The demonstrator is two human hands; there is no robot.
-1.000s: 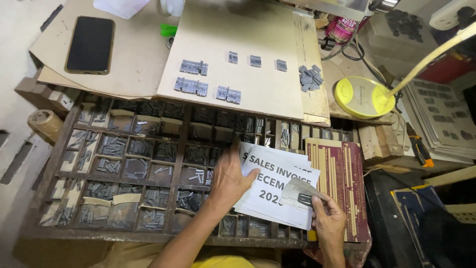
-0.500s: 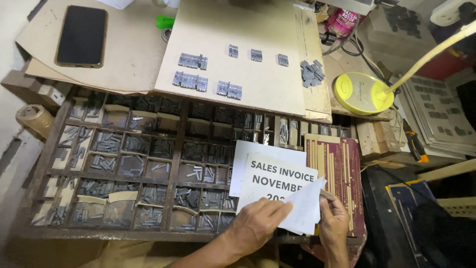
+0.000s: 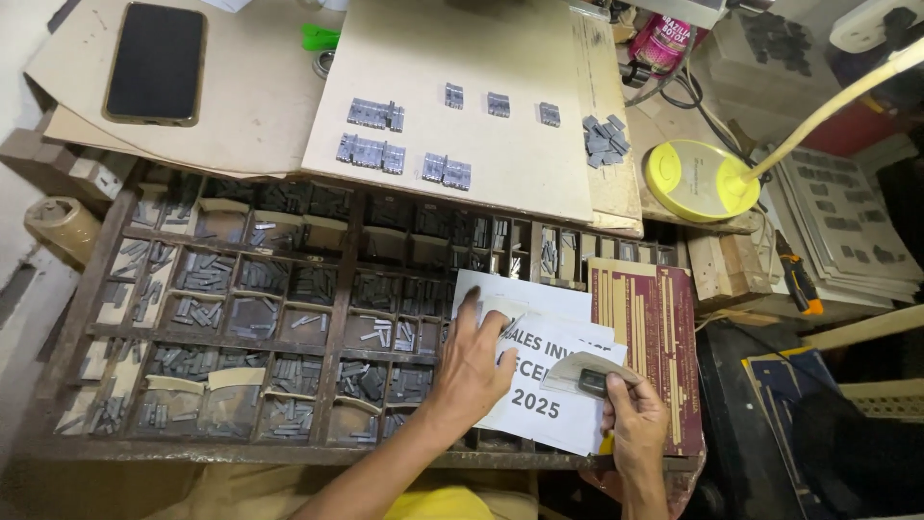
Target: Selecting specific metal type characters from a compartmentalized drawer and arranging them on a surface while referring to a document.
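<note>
The left hand (image 3: pixel 476 371) is now lying flat, fingers spread, on the sheets (image 3: pixel 539 385) at the type case's (image 3: pixel 241 318) near right corner, having come off their lower edge. The right hand (image 3: pixel 630 419) is still pinching a small dark tool (image 3: pixel 592 382) over them.

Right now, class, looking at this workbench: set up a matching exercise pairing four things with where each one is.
Things:
1. phone
2. lamp base
3. left hand
4. right hand

Places:
A. flat on the white paper sheets
B. top left, on cardboard
C. holding a small dark tool at the tray's front edge
D. right of the board with metal type blocks

Pairs: 1-B, 2-D, 3-A, 4-C
</note>
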